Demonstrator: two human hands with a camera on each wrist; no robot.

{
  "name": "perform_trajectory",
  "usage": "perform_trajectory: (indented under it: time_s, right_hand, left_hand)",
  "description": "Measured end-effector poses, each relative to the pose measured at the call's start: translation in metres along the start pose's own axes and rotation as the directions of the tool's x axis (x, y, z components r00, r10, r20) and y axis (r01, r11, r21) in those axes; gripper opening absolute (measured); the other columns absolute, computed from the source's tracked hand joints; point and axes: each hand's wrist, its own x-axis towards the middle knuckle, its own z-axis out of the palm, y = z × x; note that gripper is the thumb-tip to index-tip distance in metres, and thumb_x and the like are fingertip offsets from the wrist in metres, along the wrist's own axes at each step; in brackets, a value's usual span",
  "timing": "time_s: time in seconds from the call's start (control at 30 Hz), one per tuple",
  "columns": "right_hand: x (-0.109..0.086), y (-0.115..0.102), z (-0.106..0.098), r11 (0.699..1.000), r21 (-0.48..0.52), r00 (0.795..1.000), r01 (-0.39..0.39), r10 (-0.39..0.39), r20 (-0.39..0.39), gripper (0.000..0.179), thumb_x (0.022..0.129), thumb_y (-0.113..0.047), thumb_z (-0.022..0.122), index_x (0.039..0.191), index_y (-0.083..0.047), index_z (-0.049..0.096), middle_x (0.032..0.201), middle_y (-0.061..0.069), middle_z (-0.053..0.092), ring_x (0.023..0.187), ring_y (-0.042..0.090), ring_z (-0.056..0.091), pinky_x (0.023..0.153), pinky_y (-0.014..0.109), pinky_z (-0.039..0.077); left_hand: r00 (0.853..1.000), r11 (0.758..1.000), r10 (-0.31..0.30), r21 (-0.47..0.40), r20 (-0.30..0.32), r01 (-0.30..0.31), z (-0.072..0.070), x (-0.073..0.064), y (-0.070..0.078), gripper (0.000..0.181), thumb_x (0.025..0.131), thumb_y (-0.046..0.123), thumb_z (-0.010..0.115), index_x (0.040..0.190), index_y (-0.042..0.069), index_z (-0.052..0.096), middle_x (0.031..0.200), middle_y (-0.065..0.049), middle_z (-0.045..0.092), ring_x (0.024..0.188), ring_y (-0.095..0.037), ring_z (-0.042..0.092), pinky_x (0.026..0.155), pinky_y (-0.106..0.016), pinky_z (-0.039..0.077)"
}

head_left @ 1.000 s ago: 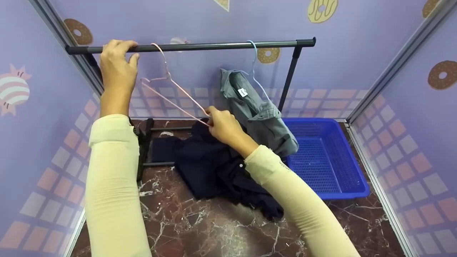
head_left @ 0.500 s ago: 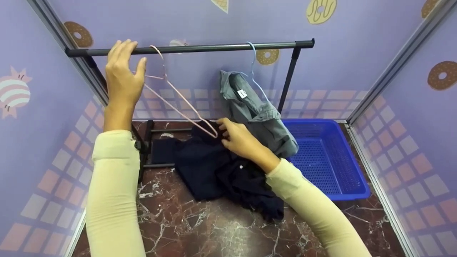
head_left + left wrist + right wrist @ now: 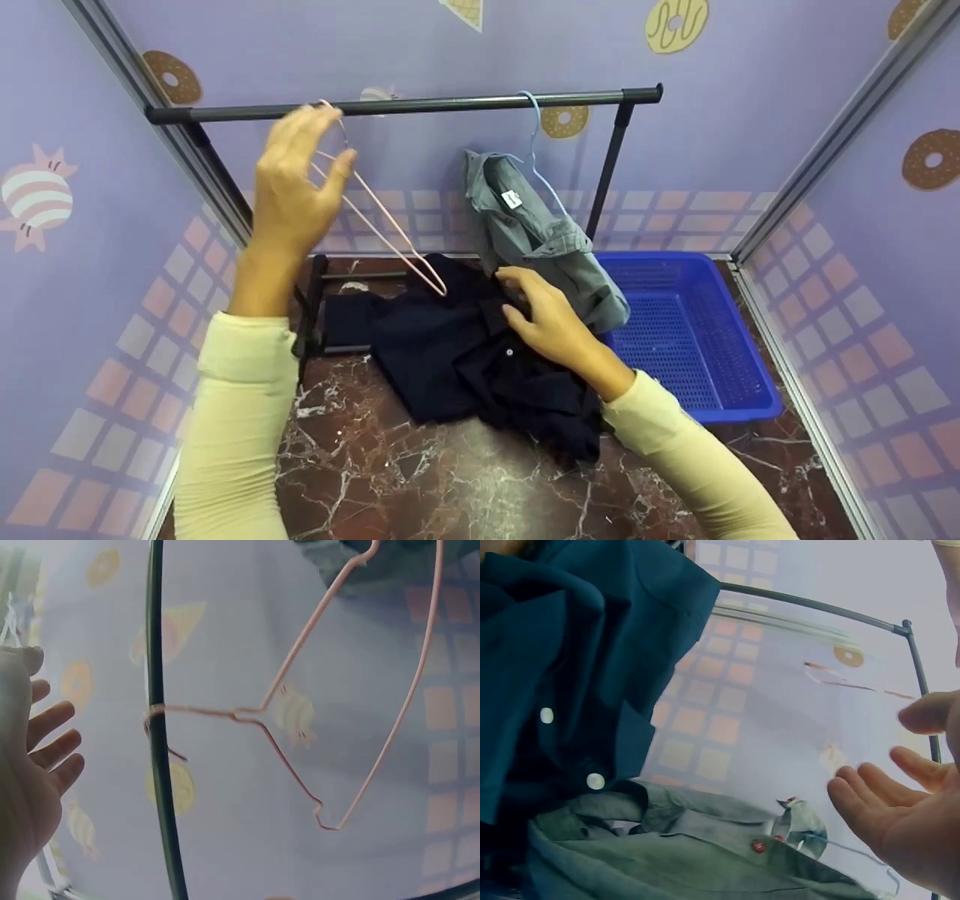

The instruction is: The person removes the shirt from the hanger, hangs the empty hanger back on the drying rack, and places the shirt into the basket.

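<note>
I see my left hand (image 3: pixel 296 176) raised with its fingers loose and apart, gripping nothing, just beside the pink hanger (image 3: pixel 379 217) that hooks over the rail (image 3: pixel 405 103). The hanger's low corner rests at the navy shirt (image 3: pixel 450 352). My right hand (image 3: pixel 544 319) lies on that shirt, fingers relaxed and spread, clamped on nothing. At 1 o'clock from it a grey shirt (image 3: pixel 536 240) hangs on a blue hanger (image 3: pixel 534 142); at 3 o'clock sits a blue basket (image 3: pixel 697 337).
</note>
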Motion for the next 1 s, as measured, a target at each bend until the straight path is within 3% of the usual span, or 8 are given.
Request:
perform_trajectory:
  time_s: [0.17, 0.33, 0.53, 0.7, 0.83, 1.0]
  right_hand:
    - [-0.017, 0.008, 0.002, 0.998, 0.065, 0.998, -0.017, 0.021, -0.054, 0.045, 0.097, -0.001, 0.065, 0.142, -0.004, 0.058, 0.149, 0.007, 0.057, 0.130, 0.022, 0.061, 0.099, 0.042, 0.058]
    - [-0.033, 0.019, 0.009, 0.992, 0.125, 0.996, -0.032, 0.041, -0.076, 0.045, 0.098, -0.002, 0.065, 0.142, -0.003, 0.057, 0.151, 0.008, 0.055, 0.132, 0.022, 0.059, 0.102, 0.045, 0.056]
    - [-0.054, 0.034, 0.018, 0.982, 0.178, 0.993, -0.063, 0.079, -0.083, 0.051, 0.098, -0.001, 0.065, 0.148, -0.008, 0.054, 0.153, 0.007, 0.054, 0.133, 0.027, 0.059, 0.102, 0.055, 0.054]
    - [-0.071, 0.048, 0.026, 0.974, 0.197, 0.990, -0.109, 0.125, -0.072, 0.054, 0.098, 0.000, 0.064, 0.150, -0.009, 0.053, 0.153, 0.009, 0.054, 0.134, 0.033, 0.058, 0.105, 0.058, 0.051]
    - [-0.083, 0.060, 0.036, 0.975, 0.160, 0.984, -0.153, 0.165, -0.063, 0.051, 0.099, -0.002, 0.064, 0.148, -0.006, 0.054, 0.152, 0.013, 0.055, 0.136, 0.030, 0.057, 0.108, 0.053, 0.051]
    - [-0.099, 0.075, 0.050, 0.986, 0.050, 0.985, -0.162, 0.164, -0.047, 0.051, 0.097, -0.004, 0.066, 0.147, -0.005, 0.055, 0.152, 0.014, 0.055, 0.143, 0.030, 0.051, 0.118, 0.050, 0.041]
  left_hand:
    - [0.992, 0.997, 0.081, -0.011, 0.097, -0.080, 0.010, -0.013, 0.019, 0.043, 0.102, 0.022, 0.065, 0.137, -0.001, 0.062, 0.139, -0.020, 0.064, 0.137, -0.040, 0.054, 0.125, -0.041, 0.034]
    - [0.971, 0.993, 0.114, -0.003, 0.209, -0.116, 0.021, -0.024, 0.039, 0.049, 0.104, 0.028, 0.062, 0.144, 0.000, 0.056, 0.143, -0.021, 0.061, 0.139, -0.040, 0.052, 0.125, -0.044, 0.035]
    - [0.935, 0.997, 0.078, 0.001, 0.345, -0.083, 0.033, -0.041, 0.061, 0.055, 0.105, 0.035, 0.058, 0.150, 0.004, 0.050, 0.149, -0.020, 0.055, 0.143, -0.038, 0.048, 0.125, -0.046, 0.034]
    - [0.892, 0.997, 0.030, 0.054, 0.452, -0.061, 0.045, -0.061, 0.076, 0.060, 0.104, 0.041, 0.057, 0.154, 0.007, 0.046, 0.153, -0.019, 0.052, 0.145, -0.038, 0.045, 0.126, -0.048, 0.032]
    - [0.866, 0.993, 0.025, 0.084, 0.499, -0.078, 0.058, -0.078, 0.085, 0.063, 0.104, 0.042, 0.057, 0.154, 0.006, 0.045, 0.157, -0.020, 0.047, 0.148, -0.040, 0.041, 0.127, -0.050, 0.028]
    - [0.841, 0.991, 0.014, 0.107, 0.541, -0.086, 0.074, -0.100, 0.092, 0.065, 0.105, 0.045, 0.055, 0.156, 0.006, 0.043, 0.161, -0.022, 0.040, 0.151, -0.043, 0.036, 0.128, -0.052, 0.023]
